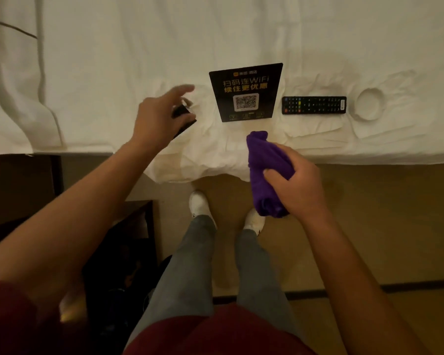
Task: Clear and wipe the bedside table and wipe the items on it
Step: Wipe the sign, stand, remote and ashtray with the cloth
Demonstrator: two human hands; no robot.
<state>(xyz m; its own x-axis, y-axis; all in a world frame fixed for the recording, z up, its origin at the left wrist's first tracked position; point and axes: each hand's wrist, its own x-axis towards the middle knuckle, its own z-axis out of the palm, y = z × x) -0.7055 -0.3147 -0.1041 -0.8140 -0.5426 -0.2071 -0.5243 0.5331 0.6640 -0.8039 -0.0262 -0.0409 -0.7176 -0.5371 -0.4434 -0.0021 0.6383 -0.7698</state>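
1. At the far left, the dark bedside bench stands low in the view beside the bed, only its top corner and dim front showing.
2. The white bed runs across the upper half of the view, its sheet rumpled near the edge where the things lie.
3. The left hand reaches over the sheet with fingers spread and fairly straight, blurred. Under its palm lies a small black object, partly hidden; whether the fingers actually touch it I cannot tell.
4. Just right of that hand, a black WiFi sign with yellow lettering and a QR code lies flat on the sheet.
5. Below the sign, the right hand grips a rolled purple cloth, fingers curled round its middle. The cloth's upper end hangs over the bed edge and its lower end over the floor.
6. Right of the sign, a black remote control lies crosswise on the sheet.
7. Just beside the remote, a round white ashtray sits on the sheet.
8. Below, white shoes stand on the tan floor.
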